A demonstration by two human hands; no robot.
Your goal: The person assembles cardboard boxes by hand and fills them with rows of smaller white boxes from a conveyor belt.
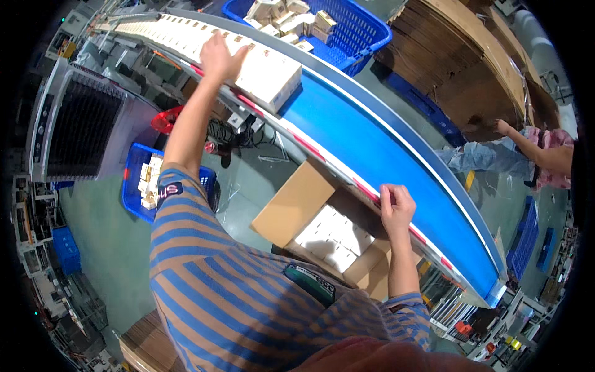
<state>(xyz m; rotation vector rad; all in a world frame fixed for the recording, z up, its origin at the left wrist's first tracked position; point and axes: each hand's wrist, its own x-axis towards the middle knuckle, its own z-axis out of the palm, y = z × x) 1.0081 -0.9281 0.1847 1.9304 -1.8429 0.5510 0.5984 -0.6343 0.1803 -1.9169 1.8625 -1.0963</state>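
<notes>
A long row of small white boxes (pixel 266 75) stands packed side by side on the blue conveyor belt (pixel 365 155). My left hand (pixel 221 59) lies on the row near its front end, thumb spread from the fingers. Over the belt's near rail, further right, my right hand (pixel 397 208) is closed, with its fingers curled; nothing shows in them. Below it, an open cardboard carton (pixel 296 201) holds several white boxes (pixel 334 234) in rows. The carton's right part is partly hidden by my right forearm.
A blue basket (pixel 365 38) of boxes stands beyond the belt. Another blue basket (pixel 137 208) with boxes is on the floor at left. Stacked flat cardboard (pixel 446 62) rises at far right, near another person (pixel 548 155). A grey slatted machine (pixel 77 127) stands at left.
</notes>
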